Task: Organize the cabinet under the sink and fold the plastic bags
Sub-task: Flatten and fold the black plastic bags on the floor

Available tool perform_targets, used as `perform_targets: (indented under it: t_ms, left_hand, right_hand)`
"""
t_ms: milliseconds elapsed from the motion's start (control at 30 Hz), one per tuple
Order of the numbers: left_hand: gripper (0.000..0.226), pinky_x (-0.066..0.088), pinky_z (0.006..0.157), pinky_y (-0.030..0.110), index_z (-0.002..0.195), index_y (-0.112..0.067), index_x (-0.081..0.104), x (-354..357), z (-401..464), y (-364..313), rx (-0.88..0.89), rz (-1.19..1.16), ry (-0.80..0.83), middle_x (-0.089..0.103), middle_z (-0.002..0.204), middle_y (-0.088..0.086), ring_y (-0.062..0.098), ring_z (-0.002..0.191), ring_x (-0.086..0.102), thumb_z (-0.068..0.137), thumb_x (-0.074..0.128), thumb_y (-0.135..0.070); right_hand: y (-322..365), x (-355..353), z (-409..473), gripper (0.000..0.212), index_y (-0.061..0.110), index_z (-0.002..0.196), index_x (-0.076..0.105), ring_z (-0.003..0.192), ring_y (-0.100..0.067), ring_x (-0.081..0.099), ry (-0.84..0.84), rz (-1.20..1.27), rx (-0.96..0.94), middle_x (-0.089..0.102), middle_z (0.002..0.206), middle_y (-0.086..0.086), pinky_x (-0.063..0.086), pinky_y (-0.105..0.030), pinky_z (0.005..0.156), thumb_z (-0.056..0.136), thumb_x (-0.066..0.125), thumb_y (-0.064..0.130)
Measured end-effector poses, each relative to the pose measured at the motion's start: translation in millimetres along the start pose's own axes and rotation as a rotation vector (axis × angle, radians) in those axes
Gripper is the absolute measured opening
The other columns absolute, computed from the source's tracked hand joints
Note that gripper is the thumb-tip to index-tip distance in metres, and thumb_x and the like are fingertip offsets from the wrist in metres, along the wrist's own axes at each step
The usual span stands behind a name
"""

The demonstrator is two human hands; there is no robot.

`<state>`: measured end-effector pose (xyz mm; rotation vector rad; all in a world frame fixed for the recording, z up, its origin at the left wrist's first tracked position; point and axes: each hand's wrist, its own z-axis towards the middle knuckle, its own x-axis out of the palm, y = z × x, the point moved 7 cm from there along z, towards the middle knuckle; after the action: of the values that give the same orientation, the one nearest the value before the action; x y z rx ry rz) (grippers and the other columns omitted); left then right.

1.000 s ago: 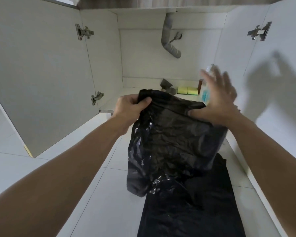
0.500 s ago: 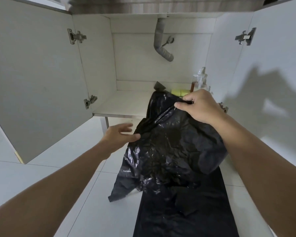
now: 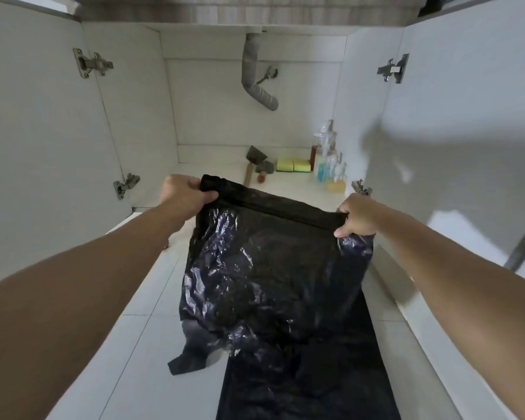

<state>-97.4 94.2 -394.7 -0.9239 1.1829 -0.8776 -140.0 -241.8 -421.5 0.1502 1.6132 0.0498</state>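
We hold a black bag (image 3: 267, 268) up in front of the open cabinet (image 3: 231, 183), stretched by its top edge. Our left hand (image 3: 184, 194) pinches the top left corner, thumb over the fold; our right hand (image 3: 356, 216) pinches the top right corner, fingers curled round the plastic. The bag hangs crumpled, its bottom touching a second bag (image 3: 309, 383) lying flat on the floor (image 3: 140, 344) below the cabinet. Inside the cabinet, at the back right, stand bottles (image 3: 328, 165), with 2 sponges (image 3: 293, 165) and a scraper (image 3: 252, 165) just to their left — under the pipe (image 3: 255, 83).
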Motion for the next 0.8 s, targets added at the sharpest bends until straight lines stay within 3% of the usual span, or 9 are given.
perform_targets:
  t_ms: [100, 200, 300, 400, 533, 600, 667, 733, 800]
  left_hand:
    - [0.014, 0.055, 0.072, 0.028, 0.082, -0.018, 0.069, 4, 18, -30, 0.065, 0.162, -0.064, 0.069, 0.083, 0.004, 0.018, 0.077, 0.068, 0.075, 0.082, -0.019]
    - [0.016, 0.060, 0.061, 0.029, 0.070, -0.018, 0.064, 2, 18, -87, 0.227, -0.036, -0.219, 0.069, 0.075, 0.007, 0.015, 0.059, 0.069, 0.080, 0.074, -0.011]
    - [0.018, 0.058, 0.074, 0.030, 0.079, -0.019, 0.068, -2, -4, -136, 0.510, -0.123, -0.342, 0.070, 0.085, 0.001, 0.016, 0.081, 0.068, 0.077, 0.062, -0.002]
    - [0.037, 0.056, 0.075, 0.023, 0.073, -0.025, 0.062, 11, -26, -136, 0.674, -0.275, -0.188, 0.067, 0.084, -0.005, 0.011, 0.084, 0.066, 0.074, 0.060, 0.012]
    - [0.038, 0.051, 0.087, 0.019, 0.084, -0.030, 0.064, 33, -49, -73, 0.657, -0.340, -0.047, 0.069, 0.099, 0.003, 0.008, 0.091, 0.065, 0.078, 0.066, 0.007]
    - [0.027, 0.047, 0.080, 0.008, 0.097, -0.017, 0.070, 50, -61, -21, 0.543, -0.151, -0.025, 0.069, 0.099, 0.008, 0.012, 0.087, 0.064, 0.081, 0.069, 0.004]
    - [0.026, 0.050, 0.080, 0.015, 0.105, -0.008, 0.070, 63, -76, 31, 0.422, 0.018, 0.017, 0.068, 0.096, 0.004, 0.022, 0.087, 0.065, 0.081, 0.071, 0.002]
    - [0.019, 0.051, 0.086, 0.026, 0.096, -0.008, 0.073, 78, -92, 80, 0.339, 0.118, 0.113, 0.070, 0.100, 0.003, 0.023, 0.092, 0.066, 0.081, 0.071, 0.002]
    - [0.010, 0.046, 0.088, 0.023, 0.086, -0.007, 0.074, 94, -108, 122, 0.282, 0.253, 0.197, 0.070, 0.110, 0.004, 0.022, 0.100, 0.066, 0.080, 0.071, 0.002]
  right_hand:
    - [-23, -51, 8, 0.026, 0.011, 0.103, 0.072, 0.097, -0.030, 0.061, -0.308, -0.029, 0.034, 0.057, 0.088, -0.003, 0.040, -0.027, 0.072, 0.081, 0.071, 0.024]
    - [-32, -110, -11, 0.022, 0.017, 0.096, 0.076, 0.097, -0.032, 0.064, -0.725, 0.077, 0.022, 0.071, 0.095, -0.010, 0.049, -0.029, 0.080, 0.079, 0.062, 0.016]
    - [-35, -150, -56, 0.038, 0.013, 0.096, 0.076, 0.089, -0.034, 0.065, -1.133, 0.156, -0.090, 0.073, 0.093, -0.013, 0.051, -0.031, 0.074, 0.071, 0.048, 0.006]
    - [-42, -155, -92, 0.043, 0.008, 0.097, 0.076, 0.086, -0.031, 0.067, -1.358, 0.230, -0.209, 0.074, 0.092, -0.014, 0.049, -0.030, 0.071, 0.070, 0.043, 0.003]
    - [-49, -111, -123, 0.041, 0.001, 0.100, 0.075, 0.093, -0.032, 0.068, -1.391, 0.314, -0.231, 0.073, 0.099, -0.016, 0.049, -0.028, 0.084, 0.074, 0.043, -0.007]
    - [-47, -72, -131, 0.044, 0.000, 0.101, 0.075, 0.093, -0.035, 0.067, -1.337, 0.202, -0.259, 0.073, 0.101, -0.016, 0.051, -0.036, 0.085, 0.073, 0.043, -0.010]
    - [-48, -25, -136, 0.044, 0.003, 0.101, 0.076, 0.095, -0.035, 0.066, -1.248, 0.100, -0.281, 0.072, 0.106, -0.013, 0.051, -0.045, 0.084, 0.074, 0.043, -0.006]
    - [-51, 27, -142, 0.042, 0.005, 0.100, 0.077, 0.095, -0.034, 0.064, -1.116, 0.039, -0.275, 0.072, 0.108, -0.009, 0.048, -0.044, 0.080, 0.077, 0.042, 0.002]
    - [-55, 80, -151, 0.043, 0.007, 0.097, 0.077, 0.088, -0.034, 0.063, -0.983, -0.009, -0.256, 0.072, 0.107, -0.007, 0.048, -0.041, 0.073, 0.077, 0.040, 0.009]
